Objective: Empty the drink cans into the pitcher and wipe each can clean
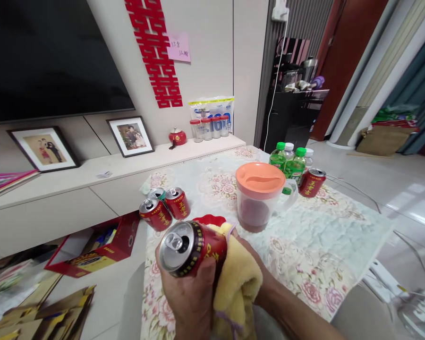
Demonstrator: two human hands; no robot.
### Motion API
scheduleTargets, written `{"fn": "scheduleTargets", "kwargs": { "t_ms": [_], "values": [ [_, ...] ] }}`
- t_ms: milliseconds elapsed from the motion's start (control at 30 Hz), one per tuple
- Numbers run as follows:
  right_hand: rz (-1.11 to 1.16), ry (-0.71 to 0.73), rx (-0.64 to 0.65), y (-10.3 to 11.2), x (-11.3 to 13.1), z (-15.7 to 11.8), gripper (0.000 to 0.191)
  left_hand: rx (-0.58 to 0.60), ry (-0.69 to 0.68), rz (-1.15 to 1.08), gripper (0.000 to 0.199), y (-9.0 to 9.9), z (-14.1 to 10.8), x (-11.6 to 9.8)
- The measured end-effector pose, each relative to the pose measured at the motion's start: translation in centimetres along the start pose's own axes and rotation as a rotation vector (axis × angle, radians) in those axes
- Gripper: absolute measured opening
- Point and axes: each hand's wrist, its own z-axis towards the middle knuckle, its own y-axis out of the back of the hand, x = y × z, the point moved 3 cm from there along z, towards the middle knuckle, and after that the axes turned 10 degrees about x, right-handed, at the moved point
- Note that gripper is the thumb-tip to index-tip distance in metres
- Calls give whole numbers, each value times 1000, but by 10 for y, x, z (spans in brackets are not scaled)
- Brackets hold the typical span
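Note:
My left hand (189,293) is wrapped round a red can (216,245) whose opened silver top tilts toward me. A yellow cloth (239,271) with a purple edge is in my right hand (257,264), pressed against the base end of that can; the cloth covers most of those fingers. Beyond the can, part of a red scalloped dish (209,220) shows on the flowered tablecloth (304,250). A clear pitcher (254,212) with an orange lid stands just behind my right hand. Two red cans (156,215) and a green-topped can (157,193) are grouped at the left.
Green-capped bottles (294,165), white-capped bottles and another red can (312,183) stand at the table's back right. Left of the table, a red box (95,248) and flattened cardboard (53,316) lie on the floor. Picture frames and red-lidded jars (207,130) line the cabinet.

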Motion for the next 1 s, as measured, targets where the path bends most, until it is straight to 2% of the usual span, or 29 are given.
{"fn": "scheduleTargets", "kwargs": {
  "t_ms": [133, 200, 267, 400, 600, 733, 833, 1000],
  "values": [
    [263, -88, 179, -10, 16, -13, 62, 25, 6, 22, 81, 1, 10, -10],
    [284, -92, 231, -13, 25, -18, 60, 43, 5, 51, 76, 3, 15, -12],
    [117, -60, 205, -14, 31, -23, 56, 31, -15, 62, 73, 6, 19, -11],
    [-439, 76, 20, -9, 28, -28, 38, 6, -68, 81, 76, 11, 26, -2],
    [-979, 355, -154, -3, 16, -38, 62, 42, -9, 177, 75, 8, 18, 0],
    [-1123, 536, -217, -1, 32, -43, 67, 53, 8, 164, 69, 0, 8, -4],
    [-1154, 660, -232, 2, 47, -44, 61, 94, 45, 120, 64, -5, 4, -1],
    [-1183, 764, -216, 4, 60, -45, 54, 109, 66, 112, 62, -9, 0, 6]
  ]
}}
